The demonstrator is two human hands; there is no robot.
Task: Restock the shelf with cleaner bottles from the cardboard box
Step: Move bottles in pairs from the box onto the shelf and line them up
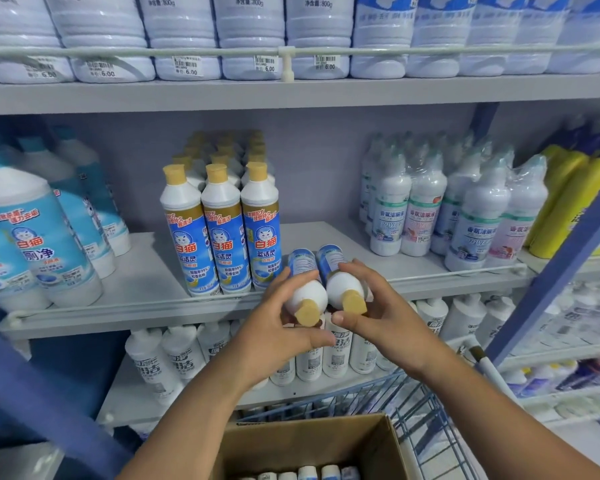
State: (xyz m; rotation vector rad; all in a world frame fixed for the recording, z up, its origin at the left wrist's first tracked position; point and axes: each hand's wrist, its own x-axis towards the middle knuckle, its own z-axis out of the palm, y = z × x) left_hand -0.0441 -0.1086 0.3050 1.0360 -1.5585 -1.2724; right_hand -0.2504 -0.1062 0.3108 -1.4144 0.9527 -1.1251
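Head view: the middle shelf is my landmark for every position below. On it, left of centre, stands the block of standing cleaner bottles, three across at the front with further rows behind, all upright with tan caps up. Directly right of that block the shelf surface is bare as far as the wrapped white bottles, and this gap is, in my judgement, the target. I hold two bottles over the front lip of the shelf, just right of the block. The left bottle and the right bottle lie side by side, touching or nearly so, long axes roughly horizontal and pointing into the shelf, bases away from me and tan caps toward me. My left hand has its fingers curled round the white shoulder of the left bottle; my right hand is wrapped likewise round the right bottle, thumb beneath the cap. Both hands are equally near the gap. The coming move therefore turns on rotating each bottle upright, cap up, before setting it down. Each bottle is white with a blue label band and a tan cap, matching the block. Below the shelf, nearest me, the cardboard box sits open with more bottle tops visible inside.
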